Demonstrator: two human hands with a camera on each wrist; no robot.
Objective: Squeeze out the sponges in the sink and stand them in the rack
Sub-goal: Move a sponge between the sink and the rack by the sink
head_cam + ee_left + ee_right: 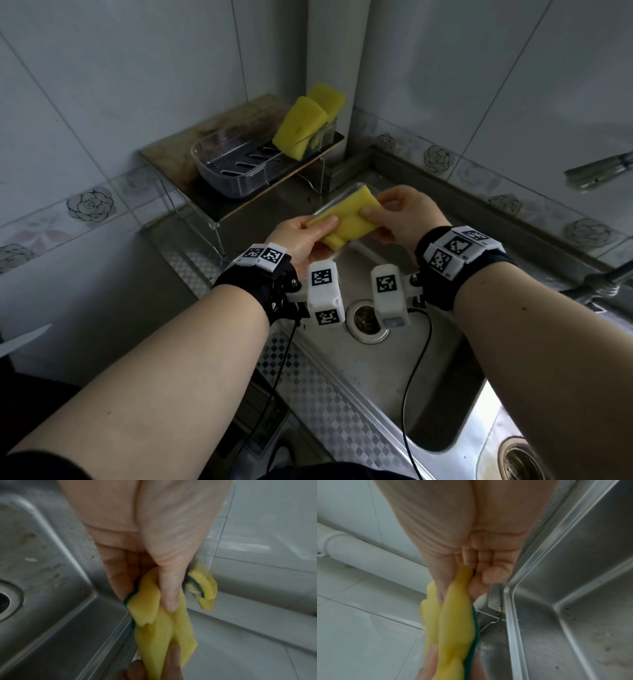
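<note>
A yellow sponge with a green scouring side (pixel 346 219) (pixel 163 630) (pixel 453 622) is held over the steel sink (pixel 376 370), folded and twisted between both hands. My left hand (pixel 308 233) (pixel 154 585) pinches its near left end with the thumb on top. My right hand (pixel 394 216) (pixel 467 580) grips its far right end. Two more yellow sponges (pixel 305 126) stand leaning in the clear plastic rack (pixel 219 171) on the shelf at the back left.
The rack sits on a small raised shelf (pixel 164 154) with clear legs in the tiled corner. A drain (pixel 366 320) lies under my wrists, and a second drain (pixel 524 462) at bottom right. A metal tap (pixel 596 171) juts in from the right. A clear tray (pixel 342 195) lies behind the sponge.
</note>
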